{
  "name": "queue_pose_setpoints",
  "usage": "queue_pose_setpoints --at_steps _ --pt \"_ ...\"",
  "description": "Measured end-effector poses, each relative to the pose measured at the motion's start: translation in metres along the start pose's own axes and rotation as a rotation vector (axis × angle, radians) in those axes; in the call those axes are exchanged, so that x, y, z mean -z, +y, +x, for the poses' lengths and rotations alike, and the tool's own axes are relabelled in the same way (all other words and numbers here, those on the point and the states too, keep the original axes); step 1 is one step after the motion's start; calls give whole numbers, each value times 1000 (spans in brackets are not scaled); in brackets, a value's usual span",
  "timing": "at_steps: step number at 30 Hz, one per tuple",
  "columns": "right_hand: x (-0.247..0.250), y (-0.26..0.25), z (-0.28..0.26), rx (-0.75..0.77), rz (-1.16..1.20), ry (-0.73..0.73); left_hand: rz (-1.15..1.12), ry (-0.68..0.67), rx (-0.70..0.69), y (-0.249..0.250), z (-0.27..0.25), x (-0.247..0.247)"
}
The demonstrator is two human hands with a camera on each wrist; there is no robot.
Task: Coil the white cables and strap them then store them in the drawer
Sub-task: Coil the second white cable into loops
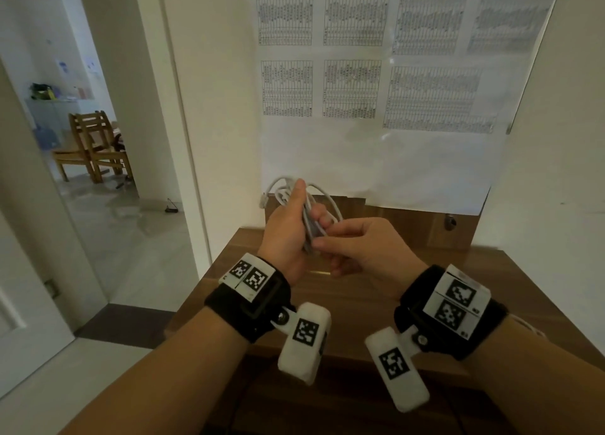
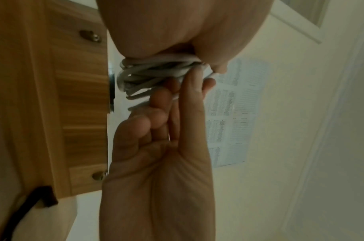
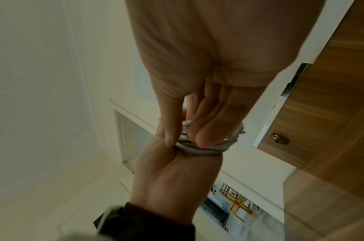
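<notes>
The white cable [image 1: 307,205] is wound into a loose coil of several loops, held above the wooden desk top [image 1: 327,290]. My left hand [image 1: 291,218] grips the bundle in its fist, with loops sticking out above it and a plug end [image 1: 262,202] dangling at the left. From the right, my right hand [image 1: 347,241] pinches the coil's lower part between thumb and forefinger. In the left wrist view the coil [image 2: 152,73] sits squeezed between both hands. In the right wrist view the strands [image 3: 199,150] cross the left palm [image 3: 172,176].
A wooden drawer front with a round knob [image 1: 450,221] stands at the back of the desk. Printed table sheets [image 1: 376,74] hang on the wall. At the left, an open doorway leads to a room with wooden chairs [image 1: 95,146].
</notes>
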State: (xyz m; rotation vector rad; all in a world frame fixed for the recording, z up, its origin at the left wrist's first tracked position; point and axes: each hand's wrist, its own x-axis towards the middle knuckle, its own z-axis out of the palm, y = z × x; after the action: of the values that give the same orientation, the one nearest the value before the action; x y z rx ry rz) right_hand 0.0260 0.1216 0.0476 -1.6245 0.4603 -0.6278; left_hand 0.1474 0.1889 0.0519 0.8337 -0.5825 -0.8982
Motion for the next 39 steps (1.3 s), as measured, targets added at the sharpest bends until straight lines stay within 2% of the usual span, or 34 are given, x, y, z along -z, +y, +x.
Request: queue_pose_setpoints --at_steps 4,6,7,9,11,13,17,22,24,27,32,36,39 --pt "10 -4 7 66 192 198 -69 -88 28 10 4 16" --pt "19 -9 14 114 121 241 23 -152 70 9 1 20" --pt "24 -12 16 149 10 232 87 -177 101 8 -2 20" --pt "33 -16 20 240 -365 128 226 -227 158 8 -9 16" --pt "37 -19 23 315 -712 -55 318 -295 237 9 -16 10" --pt "36 -19 23 347 -830 -219 354 -368 329 11 -23 5" --pt "36 -12 15 253 -565 -253 323 -497 429 18 -30 2" --pt "41 -9 4 99 -136 -365 304 -547 466 22 -27 -1" --pt "45 -10 2 92 -36 -362 315 -534 438 24 -25 -3" --pt "45 -8 0 112 103 -313 295 -442 370 24 -19 -6" --pt "45 1 -4 123 148 -230 218 -400 305 8 -20 -4" --pt "41 -1 -9 94 18 -83 298 -236 227 -9 -23 -10" --pt "42 -3 -9 131 8 -33 229 -197 229 -14 -24 -14"
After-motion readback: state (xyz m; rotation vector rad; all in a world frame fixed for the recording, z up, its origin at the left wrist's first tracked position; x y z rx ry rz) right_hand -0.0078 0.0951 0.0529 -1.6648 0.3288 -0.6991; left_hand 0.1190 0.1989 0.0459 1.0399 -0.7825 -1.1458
